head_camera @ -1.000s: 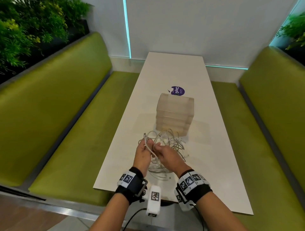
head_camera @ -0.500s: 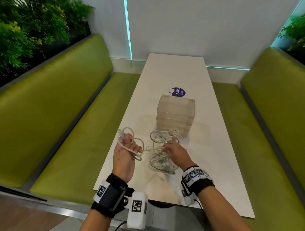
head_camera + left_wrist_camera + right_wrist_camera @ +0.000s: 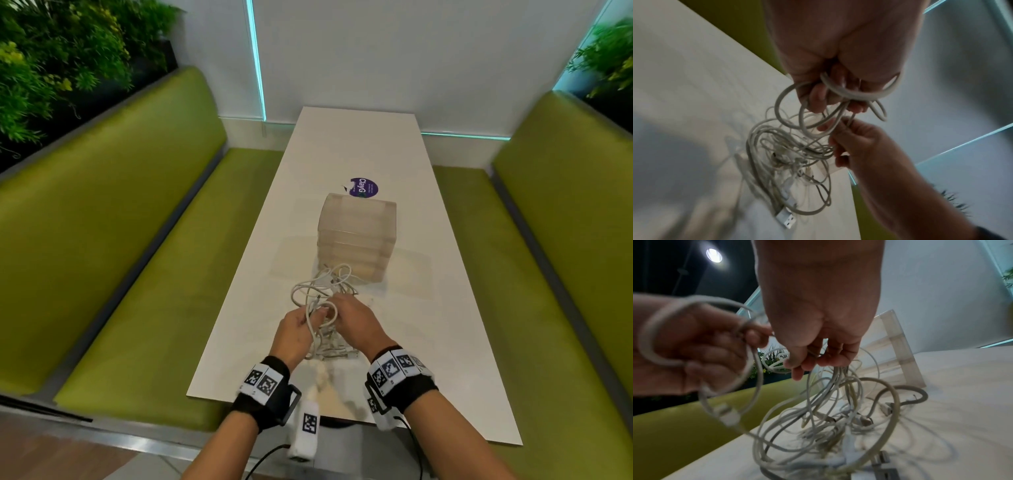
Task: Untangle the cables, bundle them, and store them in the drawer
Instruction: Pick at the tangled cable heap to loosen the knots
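The head view looks from above, forward and down along the white surface (image 3: pixel 359 144), with the drawer unit (image 3: pixel 356 236) near its middle. The left wrist view sits very close under the left hand (image 3: pixel 840 61) and faces the cables (image 3: pixel 789 155) in front of the drawer unit. The right wrist view sits very close under the right hand (image 3: pixel 818 313) and faces the same cables (image 3: pixel 828 418), with the drawer unit (image 3: pixel 894 353) behind them. All three views share the cable tangle (image 3: pixel 325 308) and both hands.

Smooth matt white rubbery cables (image 3: pixel 323 291), frosted translucent plastic drawer box (image 3: pixel 356 236), glossy white laminate desk (image 3: pixel 428 308).
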`<state>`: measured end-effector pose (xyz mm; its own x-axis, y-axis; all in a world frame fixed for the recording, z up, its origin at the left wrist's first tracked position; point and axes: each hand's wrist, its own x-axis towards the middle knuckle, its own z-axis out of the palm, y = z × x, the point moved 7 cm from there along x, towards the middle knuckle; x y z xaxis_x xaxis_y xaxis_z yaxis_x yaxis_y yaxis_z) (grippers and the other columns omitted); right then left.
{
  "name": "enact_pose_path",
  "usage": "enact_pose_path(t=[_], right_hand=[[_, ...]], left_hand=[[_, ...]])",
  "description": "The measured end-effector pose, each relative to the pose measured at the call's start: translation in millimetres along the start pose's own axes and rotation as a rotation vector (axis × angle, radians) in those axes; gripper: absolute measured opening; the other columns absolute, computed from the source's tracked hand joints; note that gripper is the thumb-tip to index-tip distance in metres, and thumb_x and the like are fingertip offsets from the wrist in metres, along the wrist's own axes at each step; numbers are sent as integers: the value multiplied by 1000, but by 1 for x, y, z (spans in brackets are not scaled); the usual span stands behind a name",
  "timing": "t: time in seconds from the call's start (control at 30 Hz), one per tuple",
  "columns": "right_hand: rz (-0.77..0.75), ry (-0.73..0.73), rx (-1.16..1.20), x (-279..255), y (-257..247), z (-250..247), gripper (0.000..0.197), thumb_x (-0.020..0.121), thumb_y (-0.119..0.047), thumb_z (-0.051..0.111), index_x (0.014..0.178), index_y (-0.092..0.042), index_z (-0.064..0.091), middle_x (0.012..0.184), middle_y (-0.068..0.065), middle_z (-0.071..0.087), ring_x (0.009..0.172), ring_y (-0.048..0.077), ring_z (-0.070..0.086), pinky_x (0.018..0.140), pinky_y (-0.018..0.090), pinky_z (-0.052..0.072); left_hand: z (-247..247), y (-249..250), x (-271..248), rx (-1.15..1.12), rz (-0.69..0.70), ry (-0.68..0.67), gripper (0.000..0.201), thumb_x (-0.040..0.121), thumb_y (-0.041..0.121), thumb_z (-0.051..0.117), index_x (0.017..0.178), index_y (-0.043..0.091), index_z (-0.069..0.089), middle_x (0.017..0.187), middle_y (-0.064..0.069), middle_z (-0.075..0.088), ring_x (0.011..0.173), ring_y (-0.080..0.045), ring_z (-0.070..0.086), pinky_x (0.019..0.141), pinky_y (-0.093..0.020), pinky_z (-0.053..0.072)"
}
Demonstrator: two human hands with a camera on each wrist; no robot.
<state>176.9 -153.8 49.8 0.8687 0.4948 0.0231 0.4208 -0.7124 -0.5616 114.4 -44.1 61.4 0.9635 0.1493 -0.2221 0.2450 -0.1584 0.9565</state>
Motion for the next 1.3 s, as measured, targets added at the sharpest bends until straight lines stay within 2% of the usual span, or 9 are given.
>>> enact_pose_path(t=[0.2,0.37,0.53,0.6,0.7,0.87,1.03,1.13,1.3], right_hand=[[56,35,49,11,18,-8,20,94,-17,51,104,-13,68,108,3,64,100,24,58,78,36,47],[137,37,169,6,44,-12,22,96,-21,51,101,-11,70,98,0,60,92,20,57,72,29,37],[95,21,170,4,35,-10,22,96,-20,51,97,-11,71,96,0,62,87,19,55,69,27,36],[54,7,139,3,26,-8,21,95,-17,51,100,-11,70,99,8,64,91,24,59,71,29,39],[23,11,101,-2,11,-6,20,92,-13,51,103,-14,68,98,8,66,89,26,60,67,29,38],[68,8,56,-7,9,-4,28,83,-7,49,107,-16,63,106,6,67,96,26,61,75,32,46],[140,43,120,0,31,-8,18,87,-13,57,100,-12,69,104,8,65,96,28,59,76,34,43],[240,46,178,-3,61,-8,15,89,-16,59,88,-13,73,98,7,66,92,26,61,73,30,41],[129,1,280,-8,41,-13,12,90,-16,61,95,-13,71,97,3,67,85,14,59,76,25,43]], left_hand=[[-16,36,-28,-212,113,14,32,94,14,56,62,20,53,43,12,43,41,-1,38,48,-20,31],[-56,27,-33,-438,125,134,39,88,27,63,58,19,39,53,4,22,47,-12,18,45,-25,17],[-36,12,-16,-211,44,92,24,92,27,60,77,8,62,54,6,50,47,-6,43,48,-19,36],[-17,7,-5,-128,62,48,20,90,25,64,88,5,67,76,1,68,65,-5,60,62,-20,47],[5,4,9,-71,70,39,14,89,17,65,99,9,70,95,-5,74,88,-14,69,74,-24,53],[14,5,19,-164,53,132,12,88,14,66,94,6,71,90,-12,73,88,-24,69,78,-33,56],[6,14,6,-270,87,160,13,90,15,63,80,7,59,68,-1,59,56,-8,55,54,-20,43],[-19,23,1,-398,104,223,9,91,12,60,91,3,59,64,0,48,48,-3,41,48,-20,35],[-38,17,1,-205,126,155,21,92,18,61,85,-1,56,62,3,49,52,-7,39,52,-24,32]])
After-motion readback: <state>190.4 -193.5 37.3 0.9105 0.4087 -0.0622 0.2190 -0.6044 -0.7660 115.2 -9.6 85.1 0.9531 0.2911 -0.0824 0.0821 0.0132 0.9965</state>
